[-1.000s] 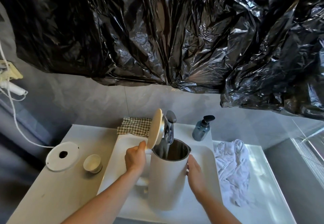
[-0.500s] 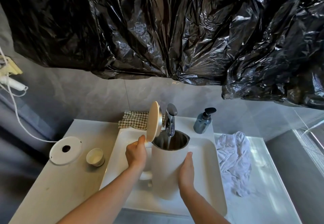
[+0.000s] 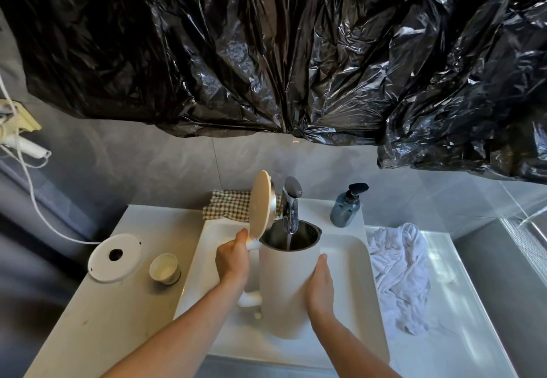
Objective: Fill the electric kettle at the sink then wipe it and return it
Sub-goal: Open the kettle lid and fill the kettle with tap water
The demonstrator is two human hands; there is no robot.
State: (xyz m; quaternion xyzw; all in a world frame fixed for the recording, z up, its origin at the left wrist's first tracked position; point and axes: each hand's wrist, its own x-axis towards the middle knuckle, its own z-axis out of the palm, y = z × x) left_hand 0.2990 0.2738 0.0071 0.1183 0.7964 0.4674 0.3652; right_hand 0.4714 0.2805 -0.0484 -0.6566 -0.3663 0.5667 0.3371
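A white electric kettle (image 3: 285, 289) stands upright in the white sink (image 3: 349, 262), its lid (image 3: 260, 204) flipped up to the left. The chrome tap (image 3: 290, 206) pours a thin stream of water into the kettle's open mouth. My left hand (image 3: 232, 259) grips the kettle's handle near the top. My right hand (image 3: 321, 281) lies flat against the kettle's right side with straight fingers. The round white kettle base (image 3: 115, 257) sits on the counter at the left, its cord running up the wall. A crumpled white cloth (image 3: 399, 271) lies right of the sink.
A small white cup (image 3: 164, 268) stands between the base and the sink. A checked cloth (image 3: 231, 207) lies behind the sink. A blue soap pump bottle (image 3: 346, 206) stands at the back right. Black plastic sheeting (image 3: 281, 52) hangs overhead.
The kettle has moved a little back, so its mouth sits squarely under the tap. Both hands keep their places on it. Water keeps running in.
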